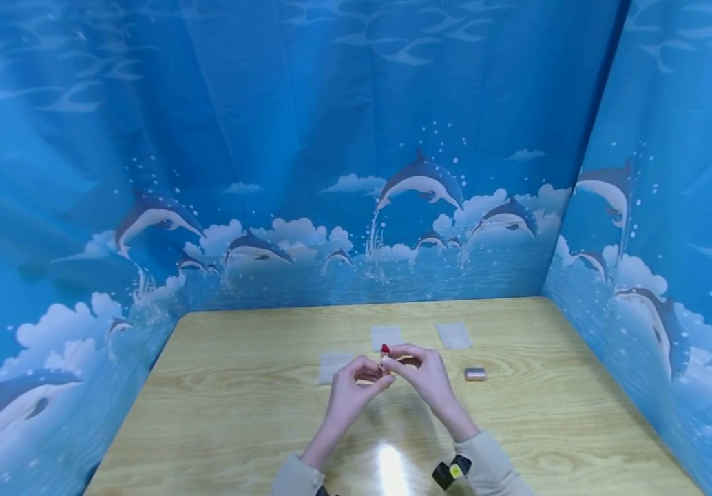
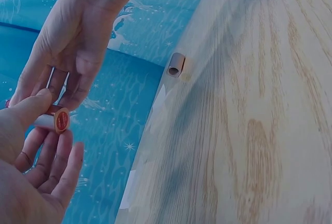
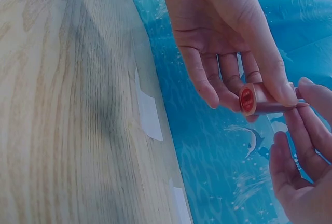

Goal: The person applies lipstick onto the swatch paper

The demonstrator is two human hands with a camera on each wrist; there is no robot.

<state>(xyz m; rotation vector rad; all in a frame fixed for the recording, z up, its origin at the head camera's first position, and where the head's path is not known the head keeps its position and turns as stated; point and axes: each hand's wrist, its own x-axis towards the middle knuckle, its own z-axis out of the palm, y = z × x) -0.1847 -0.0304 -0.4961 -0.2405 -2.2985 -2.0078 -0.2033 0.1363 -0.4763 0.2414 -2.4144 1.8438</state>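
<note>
A lipstick (image 1: 385,349) with its red bullet showing stands upright between both hands, above the table. My left hand (image 1: 351,391) grips its lower case between thumb and fingers. From the other side, my right hand (image 1: 425,375) pinches it higher up, near the red tip. A round red label marks the base of the lipstick (image 2: 61,121) in the left wrist view; the right wrist view shows the left thumb lying along the lipstick's case (image 3: 266,101). To the right of the hands lies the lipstick cap (image 1: 475,374), on its side, its hollow end visible in the left wrist view.
Three pale square sheets lie on the wooden table (image 1: 238,413): one sheet (image 1: 333,366) left of the hands, one (image 1: 385,335) behind them, another (image 1: 453,335) at the back right. Blue dolphin-print curtains (image 1: 331,275) border the back and sides.
</note>
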